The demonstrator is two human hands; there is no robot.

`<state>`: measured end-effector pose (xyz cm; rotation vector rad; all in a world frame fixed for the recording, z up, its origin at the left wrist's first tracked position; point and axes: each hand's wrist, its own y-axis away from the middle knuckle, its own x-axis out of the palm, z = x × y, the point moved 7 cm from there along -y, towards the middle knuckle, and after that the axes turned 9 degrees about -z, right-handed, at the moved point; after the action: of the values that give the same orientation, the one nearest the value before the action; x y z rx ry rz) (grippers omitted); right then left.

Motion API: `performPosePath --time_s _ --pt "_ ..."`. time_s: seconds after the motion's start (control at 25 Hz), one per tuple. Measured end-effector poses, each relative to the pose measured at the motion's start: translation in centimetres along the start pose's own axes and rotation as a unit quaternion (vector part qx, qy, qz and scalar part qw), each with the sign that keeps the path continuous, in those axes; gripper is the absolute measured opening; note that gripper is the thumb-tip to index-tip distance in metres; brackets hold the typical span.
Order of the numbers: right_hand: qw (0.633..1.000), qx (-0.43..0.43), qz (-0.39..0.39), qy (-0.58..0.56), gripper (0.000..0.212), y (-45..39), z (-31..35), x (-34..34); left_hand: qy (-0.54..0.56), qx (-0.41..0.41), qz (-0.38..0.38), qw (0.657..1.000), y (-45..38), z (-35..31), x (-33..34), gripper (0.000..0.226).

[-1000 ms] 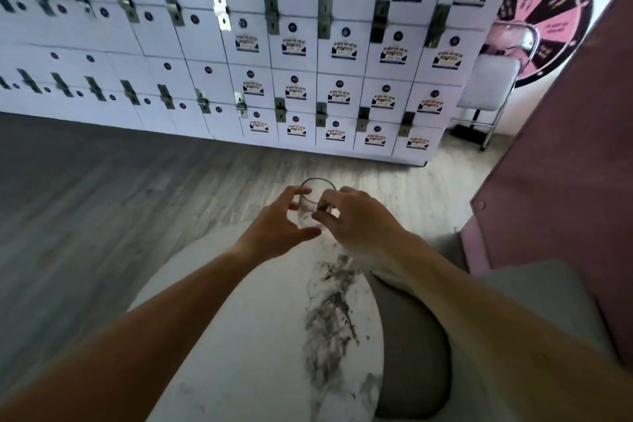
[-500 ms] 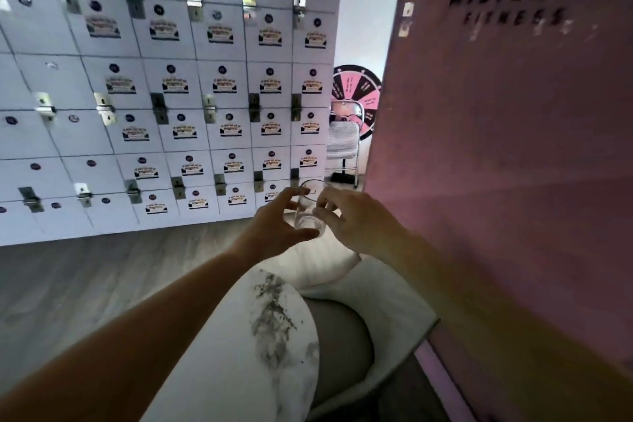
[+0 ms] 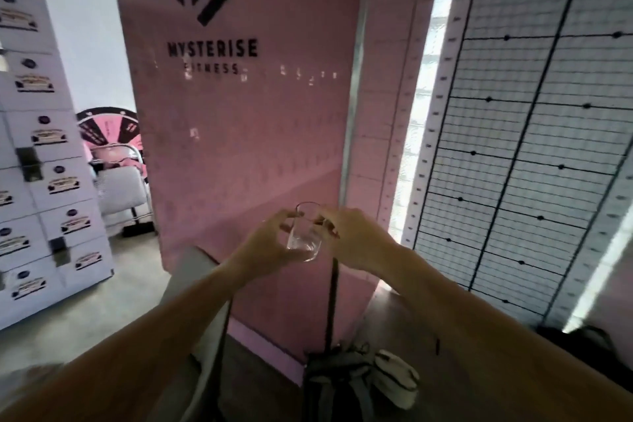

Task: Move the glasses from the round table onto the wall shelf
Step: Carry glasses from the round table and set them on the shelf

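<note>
A clear drinking glass (image 3: 304,237) is held up in the air at the middle of the head view, upright or slightly tilted. My left hand (image 3: 265,243) grips its left side with thumb and fingers. My right hand (image 3: 356,240) holds its right side near the rim. Both arms stretch forward from the bottom of the frame. The round table is only a pale blurred edge (image 3: 30,375) at the bottom left. No wall shelf is in view.
A tall pink panel (image 3: 239,147) with black lettering stands straight ahead. White lockers (image 3: 37,181) line the left, with a folding chair (image 3: 120,188) and a pink wheel behind. A gridded board (image 3: 520,147) leans at the right. A grey bag (image 3: 349,384) lies below my arms.
The view has swung to the right, from the lockers and round table to the pink panel and gridded board. Both hands stay on the glass, carried along away from the table.
</note>
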<state>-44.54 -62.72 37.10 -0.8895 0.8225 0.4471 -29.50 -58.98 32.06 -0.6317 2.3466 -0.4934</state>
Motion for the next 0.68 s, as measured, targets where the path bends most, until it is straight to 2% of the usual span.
performPosePath --time_s 0.24,0.32,0.44,0.68 --pt "0.981 0.126 -0.066 0.132 0.020 16.8 -11.2 -16.9 0.086 0.087 0.123 0.985 4.2 -16.8 19.9 0.080" --pt "0.970 0.163 -0.075 0.162 0.021 23.6 -13.7 -22.4 0.113 0.104 0.161 0.975 7.5 -23.0 25.9 0.077" --pt "0.955 0.208 -0.096 0.187 0.018 32.6 -15.7 -29.5 0.138 0.104 0.208 0.963 12.2 -30.8 33.1 0.075" --pt "0.915 0.295 -0.149 0.231 0.022 47.3 -18.6 -41.6 0.185 0.161 0.274 0.930 19.4 -45.3 44.9 0.074"
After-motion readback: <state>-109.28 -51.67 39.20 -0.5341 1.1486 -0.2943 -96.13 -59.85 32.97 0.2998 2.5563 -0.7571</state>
